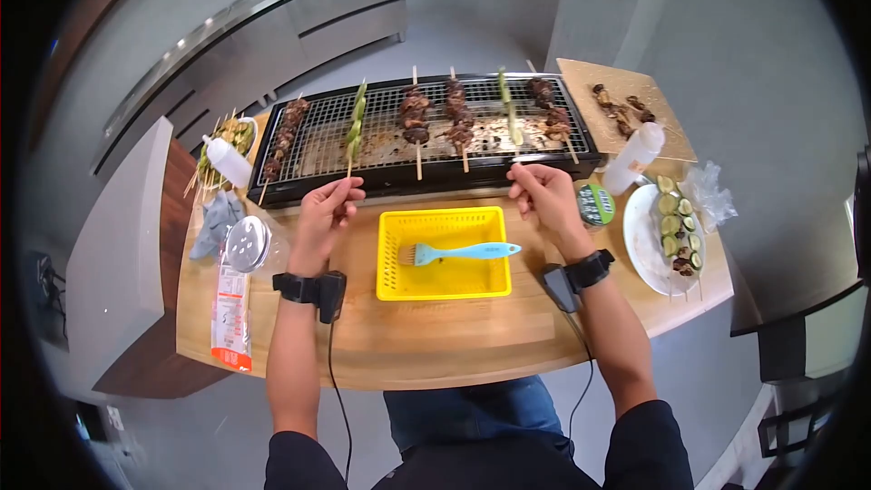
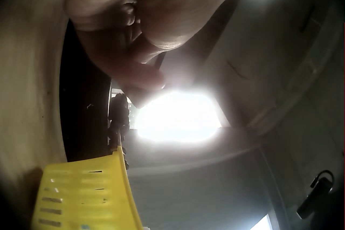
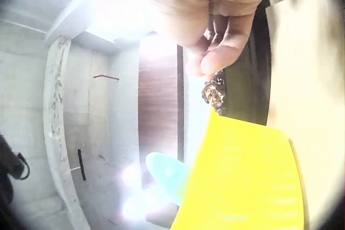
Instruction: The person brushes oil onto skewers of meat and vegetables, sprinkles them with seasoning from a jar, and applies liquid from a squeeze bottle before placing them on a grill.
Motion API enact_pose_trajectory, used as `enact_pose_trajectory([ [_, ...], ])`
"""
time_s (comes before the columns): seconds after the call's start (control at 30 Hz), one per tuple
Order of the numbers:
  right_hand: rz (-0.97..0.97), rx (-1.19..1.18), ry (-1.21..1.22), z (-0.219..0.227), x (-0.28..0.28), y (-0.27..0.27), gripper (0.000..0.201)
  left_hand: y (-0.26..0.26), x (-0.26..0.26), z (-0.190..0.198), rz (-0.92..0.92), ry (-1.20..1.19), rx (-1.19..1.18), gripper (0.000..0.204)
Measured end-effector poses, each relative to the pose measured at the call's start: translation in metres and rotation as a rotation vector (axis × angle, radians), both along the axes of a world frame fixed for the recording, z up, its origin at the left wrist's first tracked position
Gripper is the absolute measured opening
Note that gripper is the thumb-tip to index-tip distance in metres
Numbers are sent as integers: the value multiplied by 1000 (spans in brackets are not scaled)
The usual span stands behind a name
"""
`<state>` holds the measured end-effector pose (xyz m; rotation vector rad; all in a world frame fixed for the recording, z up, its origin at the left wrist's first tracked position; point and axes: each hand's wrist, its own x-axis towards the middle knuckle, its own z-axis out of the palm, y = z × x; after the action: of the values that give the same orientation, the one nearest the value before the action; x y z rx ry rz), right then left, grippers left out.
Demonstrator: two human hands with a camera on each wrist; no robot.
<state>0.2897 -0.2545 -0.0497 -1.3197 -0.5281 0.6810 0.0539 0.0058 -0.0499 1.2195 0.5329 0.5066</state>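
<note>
My left hand (image 1: 327,218) pinches the lower stick end of the left zucchini skewer (image 1: 357,122) at the front edge of the black grill (image 1: 390,183). On the right, my other hand (image 1: 551,204) has thumb and forefinger together on the stick end of another zucchini skewer (image 1: 508,107). Both skewers stand edge-on over the wire grate, their green rims showing. Browned meat skewers lie around them: one far left (image 1: 287,136), two in the middle (image 1: 415,116) and one at right (image 1: 550,109). In the wrist views the fingertips are curled together, and the zucchini is hidden.
Between my forearms is a yellow basket (image 1: 445,289) with a blue basting brush (image 1: 467,251) in it. A squeeze bottle (image 1: 635,159), a green-lidded tub (image 1: 595,205) and a white plate (image 1: 640,249) of zucchini skewers stand at right. Another bottle (image 1: 227,161), cloth (image 1: 216,222) and seasoning packet (image 1: 231,318) are left.
</note>
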Motion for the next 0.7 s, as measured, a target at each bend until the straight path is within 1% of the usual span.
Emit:
enact_pose_trajectory([
  [0.07,10,60,38,-1,-4,1,24,1,-1,-2,-20,-49,-9,26],
  [0.1,7,83,45,-2,-4,3,24,2,-2,-1,2,-41,-3,26],
  [0.17,34,137,75,-2,-7,4,24,2,-3,-1,-43,-81,2,26],
  [0.2,45,163,161,-1,-9,4,24,1,-4,0,-50,-91,-19,27],
  [0.23,56,166,166,-4,-9,5,24,1,-5,1,-39,-87,-15,27],
  [0.3,123,163,295,-8,-7,5,25,0,-4,1,-61,-15,-75,29],
  [0.37,126,155,307,-11,-9,5,26,0,-5,1,-65,-10,-82,30],
  [0.43,114,130,313,-7,-9,6,27,-2,-5,6,-23,10,-59,31],
  [0.47,107,125,309,-8,-9,8,27,-3,-5,8,-40,22,-46,31],
  [0.5,126,125,301,-11,-8,8,28,-4,-6,9,-57,15,-58,31],
  [0.53,136,123,288,-11,-6,5,28,-6,-6,11,-30,44,-47,31],
  [0.67,102,111,324,-4,-6,3,29,-5,-4,6,4,62,-23,30],
  [0.7,131,133,345,-6,-5,3,29,-6,-3,4,-3,59,-29,30],
])
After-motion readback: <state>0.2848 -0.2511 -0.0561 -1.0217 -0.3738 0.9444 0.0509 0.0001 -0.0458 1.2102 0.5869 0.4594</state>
